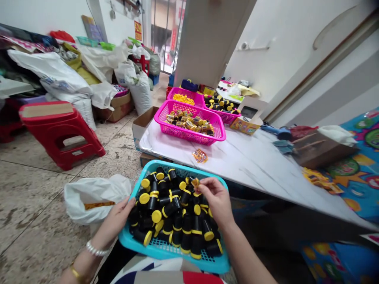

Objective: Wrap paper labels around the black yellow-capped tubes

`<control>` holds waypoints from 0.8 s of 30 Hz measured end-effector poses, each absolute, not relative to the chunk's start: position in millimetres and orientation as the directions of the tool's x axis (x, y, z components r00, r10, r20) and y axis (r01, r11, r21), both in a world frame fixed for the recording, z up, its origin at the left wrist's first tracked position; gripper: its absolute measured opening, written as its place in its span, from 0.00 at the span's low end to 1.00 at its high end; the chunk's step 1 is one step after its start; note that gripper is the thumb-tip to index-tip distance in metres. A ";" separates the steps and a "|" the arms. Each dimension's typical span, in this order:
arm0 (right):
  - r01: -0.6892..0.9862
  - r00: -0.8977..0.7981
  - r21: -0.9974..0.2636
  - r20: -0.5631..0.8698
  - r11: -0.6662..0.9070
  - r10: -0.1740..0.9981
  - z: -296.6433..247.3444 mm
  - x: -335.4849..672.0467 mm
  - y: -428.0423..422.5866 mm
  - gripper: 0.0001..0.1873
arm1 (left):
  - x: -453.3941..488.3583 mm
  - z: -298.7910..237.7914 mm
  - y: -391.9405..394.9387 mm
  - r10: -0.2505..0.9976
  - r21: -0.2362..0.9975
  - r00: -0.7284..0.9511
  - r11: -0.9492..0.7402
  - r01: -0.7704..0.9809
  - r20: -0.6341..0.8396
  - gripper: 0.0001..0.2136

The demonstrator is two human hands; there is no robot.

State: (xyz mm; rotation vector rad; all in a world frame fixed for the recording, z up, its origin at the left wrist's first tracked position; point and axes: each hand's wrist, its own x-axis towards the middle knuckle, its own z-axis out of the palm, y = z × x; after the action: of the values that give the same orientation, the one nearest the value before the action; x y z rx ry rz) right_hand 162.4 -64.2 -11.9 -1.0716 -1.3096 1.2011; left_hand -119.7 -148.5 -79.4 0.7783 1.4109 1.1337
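A turquoise plastic basket (227, 252) rests at my lap, filled with small black cylindrical containers (177, 221) with yellow lids. My left hand (120, 215) is closed over the basket's left rim, thumb beside the containers; its other fingers are partly hidden. Above the basket's right part, my right hand (216, 197) pinches a small orange-yellow printed piece (195, 182) between thumb and fingertips. Whether that piece is a label or a packet I cannot tell. A little pile of similar printed pieces (200, 156) lies on the white marbled table (251, 154) just beyond.
On the table stands a pink basket (191, 138) of wrapped containers, with further pink baskets (225, 117) behind it. A white sack (94, 195) sits on the floor at left, near a red stool (62, 130). Stuffed sacks (139, 92) line the left wall.
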 end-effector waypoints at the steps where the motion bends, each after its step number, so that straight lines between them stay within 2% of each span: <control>1: -0.070 -0.110 -0.995 0.076 0.069 0.991 -15.7 157.0 -68.9 0.09 | -119.3 -79.5 -141.3 0.931 0.939 -0.147 0.317 -0.134 -0.335 0.27; 4: -0.099 -0.145 -0.994 0.051 0.037 0.988 -24.7 147.8 -77.3 0.08 | -116.7 -82.7 -128.0 0.943 0.947 -0.100 0.308 -0.089 -0.316 0.28; 6: -0.051 -0.135 -0.996 0.077 0.070 0.988 -25.7 147.2 -80.4 0.06 | -115.3 -84.7 -130.0 0.938 0.958 -0.216 0.284 0.030 -0.271 0.27; 8: 0.006 -0.105 -0.991 0.133 0.135 0.986 -23.3 148.8 -82.9 0.06 | -113.6 -82.2 -139.6 0.894 0.947 -0.434 0.228 0.227 -0.111 0.27; 10: 0.061 -0.084 -0.977 0.198 0.204 0.976 -19.4 149.5 -85.4 0.05 | -108.9 -73.0 -151.5 0.823 0.901 -0.551 0.123 0.416 0.142 0.24; 12: 0.118 -0.100 -0.958 0.250 0.260 0.963 -15.4 146.8 -88.7 0.05 | -98.6 -58.4 -159.5 0.805 0.860 -0.495 -0.035 0.509 0.326 0.19; 13: 0.153 -0.123 -0.946 0.268 0.285 0.956 -13.5 143.9 -91.0 0.05 | -91.2 -50.3 -160.5 0.832 0.862 -0.433 -0.099 0.498 0.346 0.17; 14: 0.193 -0.153 -0.929 0.289 0.315 0.945 -11.5 140.3 -93.8 0.05 | -82.6 -42.7 -159.4 0.883 0.886 -0.356 -0.128 0.446 0.307 0.15; 16: 0.277 -0.213 -0.876 0.345 0.395 0.914 -7.6 132.3 -100.4 0.05 | -64.5 -30.8 -151.6 0.979 0.967 -0.166 -0.073 0.244 0.115 0.14; 18: 0.329 -0.273 -0.815 0.402 0.477 0.874 -4.5 126.2 -106.9 0.05 | -49.5 -24.8 -140.4 1.000 1.000 -0.010 0.013 0.024 -0.013 0.12; 20: 0.329 -0.316 -0.798 0.410 0.505 0.855 -2.7 124.8 -111.0 0.05 | -41.3 -23.0 -130.8 0.999 0.996 0.003 0.054 -0.069 -0.054 0.10; 22: 0.277 -0.310 -0.864 0.334 0.420 0.890 -1.6 128.4 -110.4 0.08 | -39.8 -22.3 -125.1 0.997 0.995 -0.033 0.068 -0.071 -0.070 0.10; 24: 0.219 -0.293 -0.940 0.191 0.260 0.937 0.1 134.7 -104.5 0.15 | -41.6 -20.4 -122.4 0.997 0.996 -0.005 0.077 -0.039 -0.077 0.09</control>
State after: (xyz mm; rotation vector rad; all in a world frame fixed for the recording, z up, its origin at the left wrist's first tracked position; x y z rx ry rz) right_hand 134.7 -104.5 0.1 -1.0726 -1.7025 1.0893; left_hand -41.6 -122.4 -20.4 1.1213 1.2204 1.1750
